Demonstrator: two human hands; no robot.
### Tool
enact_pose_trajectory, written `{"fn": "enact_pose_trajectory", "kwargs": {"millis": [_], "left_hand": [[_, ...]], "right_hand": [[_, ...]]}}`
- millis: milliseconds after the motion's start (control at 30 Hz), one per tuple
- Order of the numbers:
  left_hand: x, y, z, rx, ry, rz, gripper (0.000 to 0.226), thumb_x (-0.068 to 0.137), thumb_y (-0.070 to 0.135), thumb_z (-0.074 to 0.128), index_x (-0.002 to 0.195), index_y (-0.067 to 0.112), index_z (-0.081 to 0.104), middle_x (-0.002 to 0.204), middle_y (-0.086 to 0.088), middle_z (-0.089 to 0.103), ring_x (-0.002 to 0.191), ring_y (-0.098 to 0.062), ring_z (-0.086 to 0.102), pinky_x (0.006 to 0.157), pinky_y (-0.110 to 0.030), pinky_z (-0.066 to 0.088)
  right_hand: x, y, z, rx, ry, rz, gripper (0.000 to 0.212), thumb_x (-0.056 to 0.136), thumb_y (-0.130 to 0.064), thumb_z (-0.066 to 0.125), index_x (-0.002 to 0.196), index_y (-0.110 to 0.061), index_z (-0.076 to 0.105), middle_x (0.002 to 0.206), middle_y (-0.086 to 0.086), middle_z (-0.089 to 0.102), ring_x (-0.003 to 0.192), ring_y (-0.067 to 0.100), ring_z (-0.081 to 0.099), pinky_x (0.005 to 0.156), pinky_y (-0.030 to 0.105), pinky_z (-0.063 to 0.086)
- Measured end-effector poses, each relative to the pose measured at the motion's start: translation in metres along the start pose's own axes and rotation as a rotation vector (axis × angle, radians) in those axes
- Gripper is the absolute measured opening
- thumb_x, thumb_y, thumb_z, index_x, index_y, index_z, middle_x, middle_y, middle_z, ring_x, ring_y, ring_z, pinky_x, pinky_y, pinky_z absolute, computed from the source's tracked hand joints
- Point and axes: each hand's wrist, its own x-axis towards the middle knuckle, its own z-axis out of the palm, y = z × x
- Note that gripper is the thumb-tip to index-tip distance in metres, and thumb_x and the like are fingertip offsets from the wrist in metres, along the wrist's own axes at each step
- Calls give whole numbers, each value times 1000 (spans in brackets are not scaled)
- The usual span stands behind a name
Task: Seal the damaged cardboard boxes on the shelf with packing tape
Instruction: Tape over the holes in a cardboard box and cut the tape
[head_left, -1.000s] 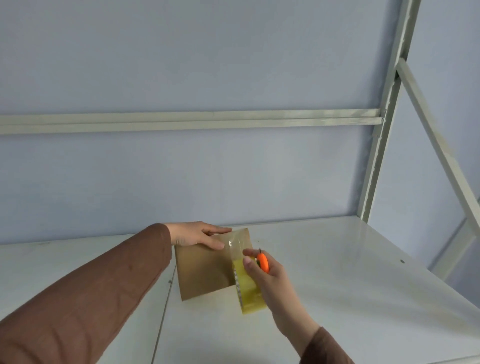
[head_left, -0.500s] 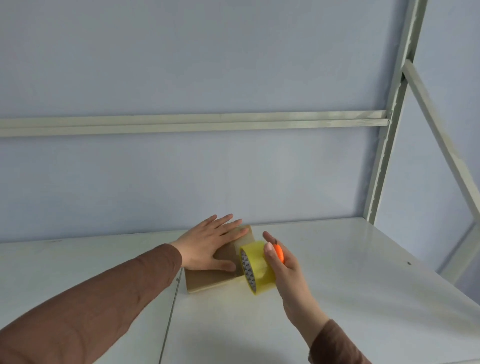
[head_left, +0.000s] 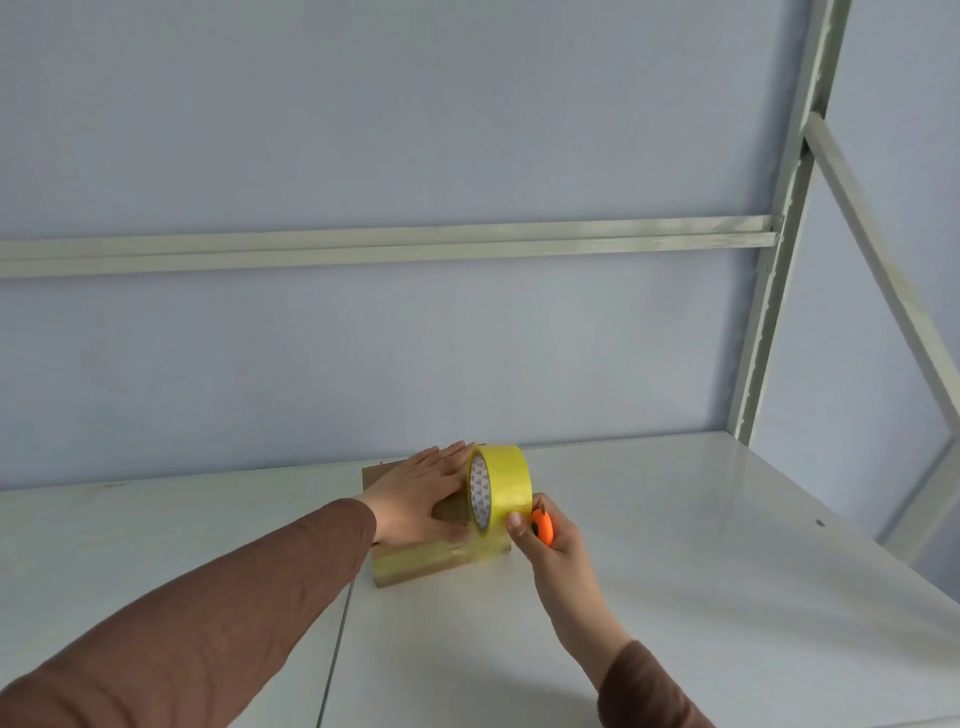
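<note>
While the left hand (head_left: 415, 493) now lies flat, fingers straight, pressing the cardboard box (head_left: 410, 564) onto the shelf (head_left: 675, 545), the right hand (head_left: 550, 540), clamped on tape roll (head_left: 501, 486) and orange cutter (head_left: 543, 529), has drawn tape across the near face: sealing underway

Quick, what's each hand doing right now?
Left hand: open, pressing flat on the cardboard box.
Right hand: holding the tape roll and an orange cutter.

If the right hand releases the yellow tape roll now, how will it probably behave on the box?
The tape roll stands on its edge on the cardboard box, so it would probably roll or topple. Its hollow core suggests it is light. The right hand steadies it.
</note>
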Motion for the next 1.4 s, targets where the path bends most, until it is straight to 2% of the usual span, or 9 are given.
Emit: {"fn": "enact_pose_trajectory", "kwargs": {"millis": [133,267,467,633,900,1033,1133,1267,1400], "left_hand": [[-4,-2,1,-100,-84,-81,60,102,54,42,154,63,13,171,10,-6,157,-9,-13,127,-45,-7],[-2,0,4,-81,-144,-182,73,91,77,43,142,77,-10,171,9,-12,157,-21,-17,124,-59,-7],[5,6,-33,-373,-275,-228,87,81,66,73,146,73,17,169,6,23,154,-22,25,122,-41,23],[1,5,-64,-897,-494,-275,52,88,45,78,127,67,54,127,11,72,111,-14,72,85,-29,59],[-12,10,-42,-329,43,-45,56,108,31,49,156,51,29,159,35,19,148,9,19,126,-27,16],[-15,3,-20,47,62,78,73,101,72,28,164,38,11,169,24,-7,152,6,-18,127,-32,-7],[-10,1,-21,78,8,34,103,82,90,37,163,31,16,171,16,-2,153,1,-19,124,-30,-14],[-6,-5,-25,-122,-24,-64,88,88,73,57,161,37,23,172,12,5,156,-4,-4,124,-26,-8],[-6,-10,-25,-272,-62,-141,73,91,63,62,157,48,32,170,16,14,157,-5,0,128,-37,5]], "right_hand": [[-22,8,4,-59,38,89,42,92,-39,64,87,1,52,73,-1,45,69,14,38,60,24,32],[-42,24,-4,-152,33,166,34,97,-28,69,72,-14,49,63,-9,40,61,11,34,53,18,28],[-36,-2,-12,-58,6,223,41,94,-35,72,89,3,57,74,1,48,67,15,40,57,20,32],[-15,-38,-19,79,-15,230,48,86,-39,76,101,6,65,85,8,65,79,20,58,74,35,42],[17,-51,0,44,-60,207,35,100,-39,64,104,-6,73,86,1,70,79,13,65,74,26,51],[11,-32,7,-1,-57,68,39,91,-53,58,100,-18,73,72,-13,58,62,2,49,56,12,37],[13,-18,0,-7,-120,-50,29,99,-40,56,108,-16,70,81,-13,63,71,3,54,61,12,41],[30,-11,2,-94,-183,-24,11,104,-8,57,108,0,62,80,-10,65,71,2,61,63,12,49],[39,-18,5,-67,-114,-1,10,104,-9,57,101,-2,63,82,0,61,68,3,59,60,13,48]]}}
